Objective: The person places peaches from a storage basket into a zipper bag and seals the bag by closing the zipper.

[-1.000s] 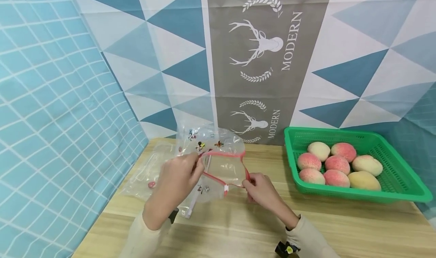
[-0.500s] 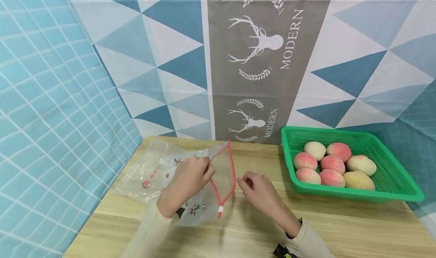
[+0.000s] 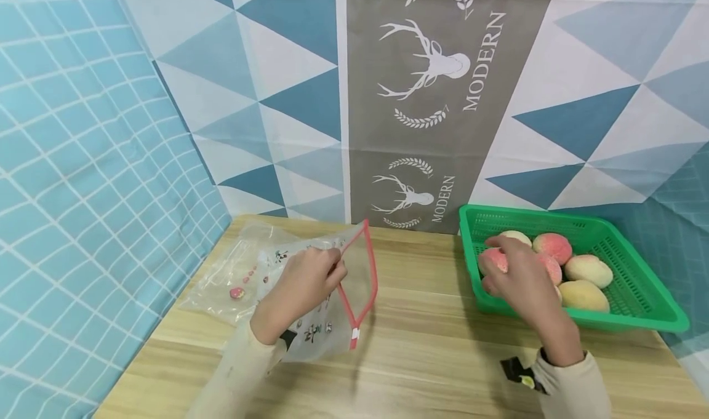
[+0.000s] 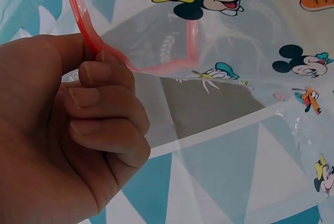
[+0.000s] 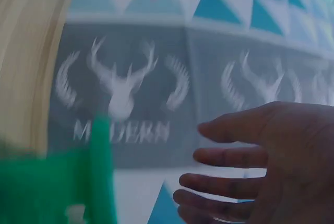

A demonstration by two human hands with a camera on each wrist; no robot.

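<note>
My left hand [image 3: 304, 287] pinches the red-edged rim of a clear zip bag [image 3: 357, 283] printed with cartoon figures; its mouth gapes toward the right. In the left wrist view, thumb and curled fingers grip the red zip strip [image 4: 86, 23]. Over the left part of the green basket [image 3: 645, 283] hovers my right hand [image 3: 523, 277], partly covering the peaches there. Its fingers are spread and hold nothing in the right wrist view. Among the peaches are a pink one [image 3: 552, 248] and a yellow one [image 3: 584, 296]. Whether the fingertips touch a peach I cannot tell.
Another clear bag [image 3: 235, 283] with small pink prints lies flat on the wooden table [image 3: 421, 351], left of the held bag. A patterned cloth wall [image 3: 299, 62] stands behind the table, and a blue checked sheet [image 3: 94, 179] hangs at the left.
My right hand has let go of the bag's rim and moved right, over the basket. The left hand keeps its grip; the bag's mouth has turned to face right.
</note>
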